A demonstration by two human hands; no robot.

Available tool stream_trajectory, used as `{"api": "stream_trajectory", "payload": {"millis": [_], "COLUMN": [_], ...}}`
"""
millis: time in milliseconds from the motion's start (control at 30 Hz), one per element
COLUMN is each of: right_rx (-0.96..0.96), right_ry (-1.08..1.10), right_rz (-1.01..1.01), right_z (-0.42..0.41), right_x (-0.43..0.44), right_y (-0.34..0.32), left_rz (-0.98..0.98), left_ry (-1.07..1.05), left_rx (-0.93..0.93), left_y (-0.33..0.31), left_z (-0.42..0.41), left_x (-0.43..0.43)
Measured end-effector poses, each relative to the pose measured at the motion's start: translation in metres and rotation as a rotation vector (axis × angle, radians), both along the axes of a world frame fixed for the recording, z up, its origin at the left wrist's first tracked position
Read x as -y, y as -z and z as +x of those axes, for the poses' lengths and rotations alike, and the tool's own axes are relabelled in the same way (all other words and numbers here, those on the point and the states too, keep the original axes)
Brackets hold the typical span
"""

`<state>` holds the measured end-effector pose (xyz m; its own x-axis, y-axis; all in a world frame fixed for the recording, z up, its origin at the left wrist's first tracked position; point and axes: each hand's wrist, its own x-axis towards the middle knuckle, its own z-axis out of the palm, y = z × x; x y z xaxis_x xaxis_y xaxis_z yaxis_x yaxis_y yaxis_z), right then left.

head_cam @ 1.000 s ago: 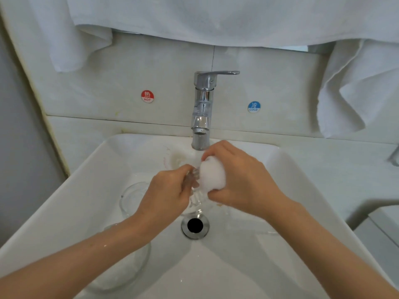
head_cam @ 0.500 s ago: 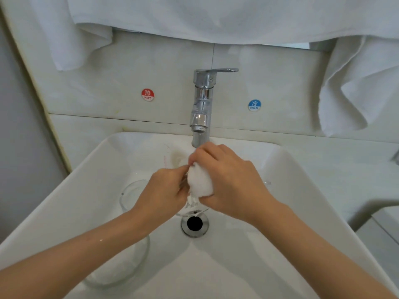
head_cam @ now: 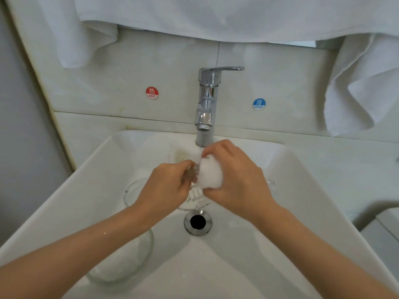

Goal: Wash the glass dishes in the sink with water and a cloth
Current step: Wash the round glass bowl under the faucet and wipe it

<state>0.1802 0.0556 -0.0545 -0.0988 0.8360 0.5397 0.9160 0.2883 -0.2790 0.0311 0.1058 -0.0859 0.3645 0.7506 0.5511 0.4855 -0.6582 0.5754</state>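
Over the white sink (head_cam: 291, 190), under the tap (head_cam: 206, 108), my left hand (head_cam: 166, 186) grips a small clear ribbed glass dish (head_cam: 195, 197), mostly hidden by my fingers. My right hand (head_cam: 235, 180) holds a bunched white cloth (head_cam: 210, 174) pressed against the dish. Two more clear glass dishes lie in the basin on the left: a small glass bowl (head_cam: 131, 190) behind my left wrist and a larger glass bowl (head_cam: 125, 264) partly under my left forearm. Another glass piece (head_cam: 271, 182) peeks out right of my right hand.
The drain (head_cam: 198, 222) sits just in front of my hands. White towels (head_cam: 356, 87) hang above and at the right. Hot (head_cam: 152, 93) and cold (head_cam: 258, 104) stickers flank the tap on the wall. A grey cabinet corner (head_cam: 384, 231) stands at the right.
My right hand has rubbed the cloth over the dish, shifting left and down, then back right and up. My left hand has kept its grip on the dish.
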Motion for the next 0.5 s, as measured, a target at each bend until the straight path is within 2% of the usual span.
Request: {"api": "stream_trajectory", "payload": {"millis": [100, 167, 233, 300, 367, 433, 500], "right_rx": [-0.653, -1.072, -1.314, -1.371, -1.321, -1.199, -0.982], "right_ry": [0.113, 0.048, -0.017, -0.013, 0.067, 0.174, 0.234], "right_rz": [-0.286, -0.472, -0.57, -0.546, -0.45, -0.357, -0.276], "right_z": [0.01, 0.005, -0.004, -0.007, -0.001, 0.008, 0.017], "right_x": [-0.005, -0.004, -0.002, -0.003, -0.006, -0.01, -0.012], "right_y": [0.0, 0.005, 0.014, 0.018, 0.02, 0.02, 0.015], "left_rz": [-0.183, -0.222, -0.302, -0.38, -0.456, -0.513, -0.52], "left_ry": [0.007, 0.014, 0.018, 0.037, 0.108, 0.186, 0.186], "left_rx": [0.328, 0.411, 0.498, 0.563, 0.55, 0.475, 0.389], "left_y": [-0.014, -0.02, -0.018, -0.013, -0.007, 0.0, 0.002], "left_z": [0.001, 0.001, 0.0, 0.0, 0.006, 0.011, 0.012], "left_x": [0.003, 0.004, 0.003, 0.004, 0.007, 0.007, 0.005]}}
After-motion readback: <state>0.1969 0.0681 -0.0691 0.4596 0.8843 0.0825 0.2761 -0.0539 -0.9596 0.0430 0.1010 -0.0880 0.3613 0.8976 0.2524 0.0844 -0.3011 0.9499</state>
